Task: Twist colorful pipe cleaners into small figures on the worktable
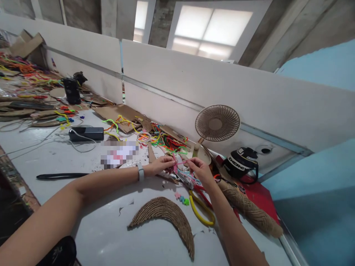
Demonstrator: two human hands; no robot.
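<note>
Centrally, above the cluttered worktop [111,221], both hands are closed in a pinch on a thin pink strand [181,162]. The left hand [165,165] grips it at a bunched pink part, while the right hand [198,167] holds it between the fingertips, so that a short length runs across the gap between them. A pale watch [140,172] is strapped around the left wrist.

Just below the hands lie a metal tool [184,181], partly hidden, and a looped yellow handle [203,218]; whether the two are joined is hard to tell. Beside the handle sit small pink, blue and green star-like pieces [182,200]. Nearer the person, a brown ridged crescent [166,212] rests flat, its curved back facing the hands and its tips pointing toward the near side.

To the right, a roll of twine [249,208] lies slantwise, partly over a red box [262,197], near a black round object with white lettering [240,162]. Beyond the hands, a small fan [217,122] stands by the white partition [166,70], and a heap of coloured strands [172,143] spreads beside flat cardboard [119,116] and a pale ring [144,137].

Farther left are a dark rectangular device [86,133] with a cable around it, a black strap [62,176] behind the left forearm, and a black container [71,90] amid more strands and cardboard.
</note>
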